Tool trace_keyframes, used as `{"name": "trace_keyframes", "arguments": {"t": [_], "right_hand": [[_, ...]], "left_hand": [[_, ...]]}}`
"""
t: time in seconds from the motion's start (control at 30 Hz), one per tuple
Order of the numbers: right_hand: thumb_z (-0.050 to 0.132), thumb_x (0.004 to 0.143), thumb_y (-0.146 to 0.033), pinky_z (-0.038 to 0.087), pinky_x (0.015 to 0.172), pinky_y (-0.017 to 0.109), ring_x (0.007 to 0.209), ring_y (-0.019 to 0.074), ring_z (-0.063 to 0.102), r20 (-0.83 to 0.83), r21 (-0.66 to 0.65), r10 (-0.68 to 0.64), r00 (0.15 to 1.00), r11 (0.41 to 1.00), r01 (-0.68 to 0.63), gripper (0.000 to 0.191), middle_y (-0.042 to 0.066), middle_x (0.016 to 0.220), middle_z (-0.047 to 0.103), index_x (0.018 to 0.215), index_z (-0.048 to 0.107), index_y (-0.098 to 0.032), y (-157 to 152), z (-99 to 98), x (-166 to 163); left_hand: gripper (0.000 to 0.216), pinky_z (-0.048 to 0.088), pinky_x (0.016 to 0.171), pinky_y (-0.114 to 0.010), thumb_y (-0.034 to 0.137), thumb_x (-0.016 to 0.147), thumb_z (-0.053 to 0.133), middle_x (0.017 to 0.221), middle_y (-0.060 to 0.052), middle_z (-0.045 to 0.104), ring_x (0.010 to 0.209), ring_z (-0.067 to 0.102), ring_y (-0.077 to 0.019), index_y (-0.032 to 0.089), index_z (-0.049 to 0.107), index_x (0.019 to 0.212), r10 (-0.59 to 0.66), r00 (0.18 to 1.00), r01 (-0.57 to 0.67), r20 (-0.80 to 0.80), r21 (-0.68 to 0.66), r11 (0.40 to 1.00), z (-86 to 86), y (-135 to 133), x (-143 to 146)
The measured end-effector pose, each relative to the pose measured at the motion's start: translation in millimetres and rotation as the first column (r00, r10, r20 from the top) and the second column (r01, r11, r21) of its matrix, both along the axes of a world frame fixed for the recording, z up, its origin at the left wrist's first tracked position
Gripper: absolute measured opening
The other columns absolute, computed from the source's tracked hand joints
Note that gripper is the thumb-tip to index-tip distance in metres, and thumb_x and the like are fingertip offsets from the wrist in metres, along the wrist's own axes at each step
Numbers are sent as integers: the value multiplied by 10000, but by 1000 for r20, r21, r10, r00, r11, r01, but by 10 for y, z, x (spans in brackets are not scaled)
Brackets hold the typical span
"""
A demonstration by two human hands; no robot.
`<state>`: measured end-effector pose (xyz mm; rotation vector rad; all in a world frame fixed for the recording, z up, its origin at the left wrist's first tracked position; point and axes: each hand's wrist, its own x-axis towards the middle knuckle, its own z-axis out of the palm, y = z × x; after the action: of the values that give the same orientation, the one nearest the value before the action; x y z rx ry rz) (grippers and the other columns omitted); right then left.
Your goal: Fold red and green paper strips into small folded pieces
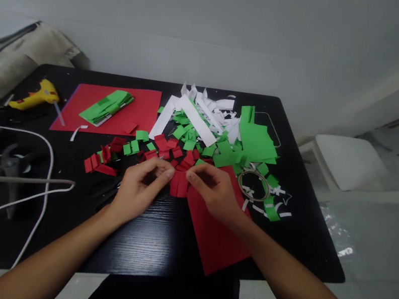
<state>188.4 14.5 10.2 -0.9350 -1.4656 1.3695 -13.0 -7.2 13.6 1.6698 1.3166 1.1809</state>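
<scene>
Between my two hands is a small piece of red paper [179, 185] with slits cut up from its lower edge. My left hand [143, 185] pinches its upper left corner between thumb and fingers. At the upper right corner my right hand [210, 188] grips it the same way. A larger red sheet [213, 238] lies under my right hand and forearm. Just beyond my fingers is a heap of small folded red paper pieces [164, 144], with green paper pieces [189, 132] and white paper strips [198, 121] behind.
A yellow glue gun [40, 96] lies at the back left, near a red sheet [72, 108] bearing folded green paper [107, 106]. White cable [51, 170] loops over the left side beside pliers [11, 169]. A ring-shaped roll [253, 186] and green sheets [257, 143] lie right.
</scene>
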Motion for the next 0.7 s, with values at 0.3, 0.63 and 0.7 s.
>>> {"name": "trace_keyframes", "arguments": {"t": [0.3,0.63,0.7], "right_hand": [[797,886,-330,642,905,326,998,171,753,-168,-111,92,982,988,-112,228,33,1142,751,1084,714,-254,-17,-82,-41],[761,916,-308,618,879,319,954,168,751,-103,-144,161,981,974,-175,267,10,1023,789,1180,766,-272,4,-20,-14],[775,904,-307,617,867,316,918,163,751,-113,-167,163,980,969,-180,270,3,975,788,1171,772,-269,9,-27,-13]], "left_hand": [[281,586,667,-269,433,941,725,744,-21,724,661,692,-148,169,738,1038,-73,961,136,267,-229,964,2,60,18],[484,557,738,-257,236,831,830,912,1,670,798,661,-130,211,571,1239,-164,950,225,265,-220,949,-16,3,50],[462,554,739,-264,235,852,802,921,-3,662,802,657,-134,212,559,1244,-173,954,228,246,-216,950,-25,3,45]]}}
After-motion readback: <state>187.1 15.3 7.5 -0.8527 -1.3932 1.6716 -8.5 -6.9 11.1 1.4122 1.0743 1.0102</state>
